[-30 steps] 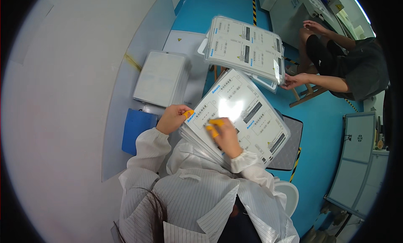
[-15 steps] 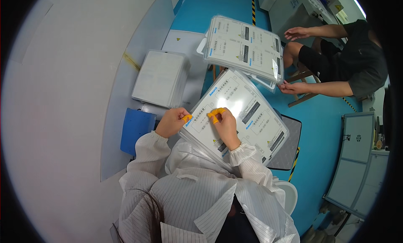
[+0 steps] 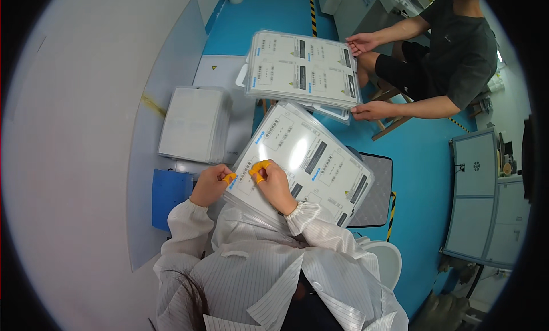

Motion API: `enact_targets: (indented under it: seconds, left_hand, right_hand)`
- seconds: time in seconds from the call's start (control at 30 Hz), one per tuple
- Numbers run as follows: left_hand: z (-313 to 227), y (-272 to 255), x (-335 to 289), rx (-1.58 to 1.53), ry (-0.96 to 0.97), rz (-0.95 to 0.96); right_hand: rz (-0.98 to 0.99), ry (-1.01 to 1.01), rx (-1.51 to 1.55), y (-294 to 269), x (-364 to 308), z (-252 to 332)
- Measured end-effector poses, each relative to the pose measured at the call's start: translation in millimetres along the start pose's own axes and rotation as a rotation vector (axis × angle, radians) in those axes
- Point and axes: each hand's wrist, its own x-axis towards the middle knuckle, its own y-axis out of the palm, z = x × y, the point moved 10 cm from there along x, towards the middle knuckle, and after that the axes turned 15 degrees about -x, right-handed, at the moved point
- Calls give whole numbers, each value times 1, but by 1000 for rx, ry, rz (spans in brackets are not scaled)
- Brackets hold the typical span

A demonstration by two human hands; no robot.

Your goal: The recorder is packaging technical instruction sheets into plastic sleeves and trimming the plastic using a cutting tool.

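Note:
A tilted stack of white printed panels (image 3: 286, 153), clear plastic at its edges, rests across my lap. My left hand (image 3: 209, 185) is closed in a pinch at the stack's left edge, a yellow-orange finger cot on a fingertip. Over the top panel, close to that edge, my right hand (image 3: 274, 185) curls with thumb and fingers pressed together, also wearing yellow-orange finger cots. Whatever either pinch holds is too small or hidden to name. Beyond lies a second stack of similar panels (image 3: 303, 70), with a white handle showing at its left side.
A co-worker (image 3: 457, 56) sits at the far right, both hands on the far stack's edge. To the left are a pile of whitish panels (image 3: 191, 125) and a blue box (image 3: 166, 196). A grey padded board (image 3: 374, 188) and white bucket (image 3: 386, 262) stand at right.
My view has shifted, so the scene sits further left and lower. The co-worker's upper hand, raised before, now touches the far stack. My hands keep nearly the same pinched pose on the panels.

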Motion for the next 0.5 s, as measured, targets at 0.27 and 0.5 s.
enact_targets:
  seconds: [0.27, 0.5]
  left_hand:
    - [-3, 4, 5, 119, -5, 17]
    - [14, 6, 5, -14, -43, 43]
  right_hand:
    - [115, -249, -38, 35, -25, 50]
    - [141, -162, -40, 27, -17, 26]
